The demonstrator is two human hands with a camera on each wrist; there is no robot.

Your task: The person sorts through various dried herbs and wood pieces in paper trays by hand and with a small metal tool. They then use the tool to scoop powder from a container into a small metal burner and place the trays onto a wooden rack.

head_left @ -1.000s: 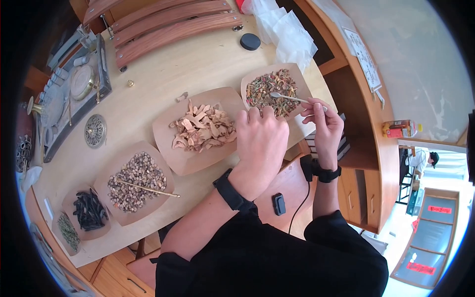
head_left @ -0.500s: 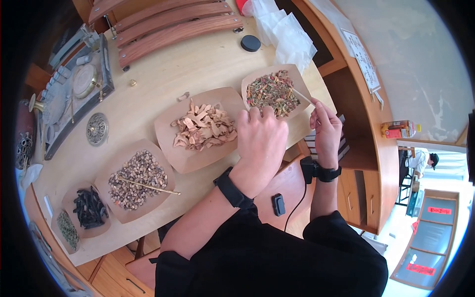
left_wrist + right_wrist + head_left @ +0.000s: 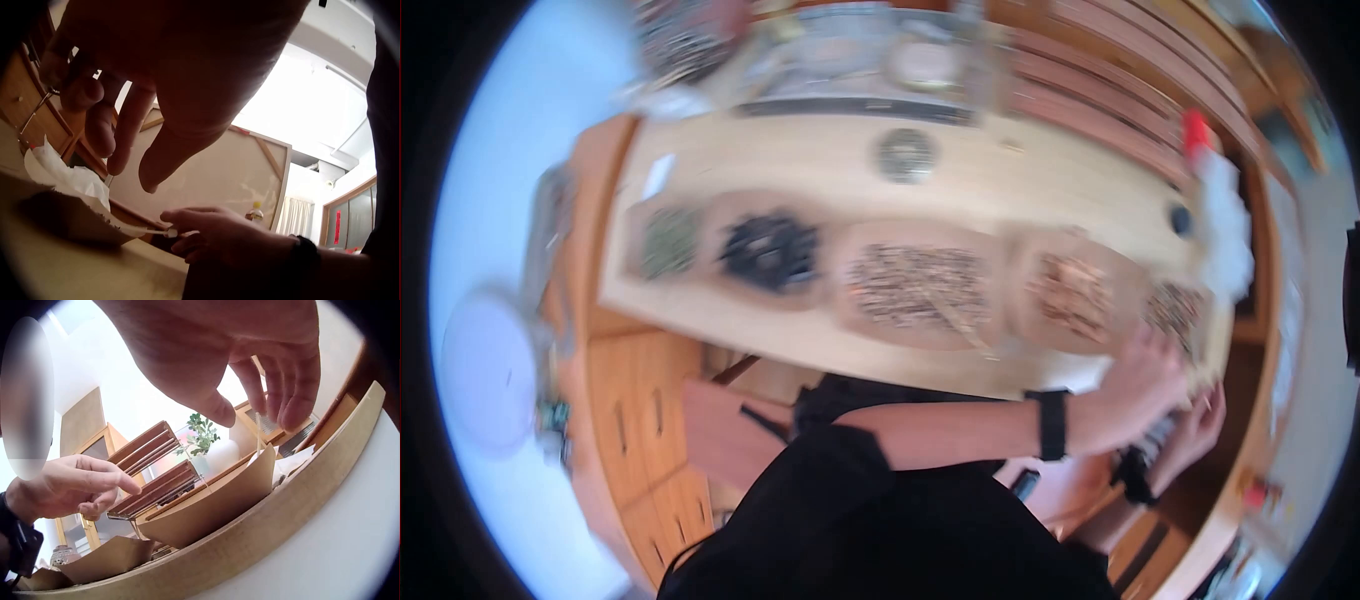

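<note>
In the blurred head view my left hand (image 3: 1135, 385) hovers by the card tray of mixed dried herbs (image 3: 1175, 308), in front of the tray of pale dried slices (image 3: 1072, 295). Its fingers hang loosely bent and hold nothing, as the left wrist view also shows. My right hand (image 3: 1200, 425) is just beyond, at the herb tray's near right side. The thin pale handle of a small spoon (image 3: 259, 434) sticks up over that tray's rim. Its end comes right at the right hand's fingertips, with thumb and fingers apart. The spoon's bowl is hidden.
Leftward along the table stand trays of brown pieces with a brass-coloured stick (image 3: 955, 318), black strips (image 3: 770, 250) and green herb (image 3: 670, 243). Behind them lie a round openwork metal piece (image 3: 905, 155), a slatted wooden rack (image 3: 1090, 95) and white plastic sheets (image 3: 1228, 225).
The head view has swung left, so the trays now run across it. The right hand's thumb and fingers have come apart from the spoon handle they pinched. The left hand still holds nothing.
</note>
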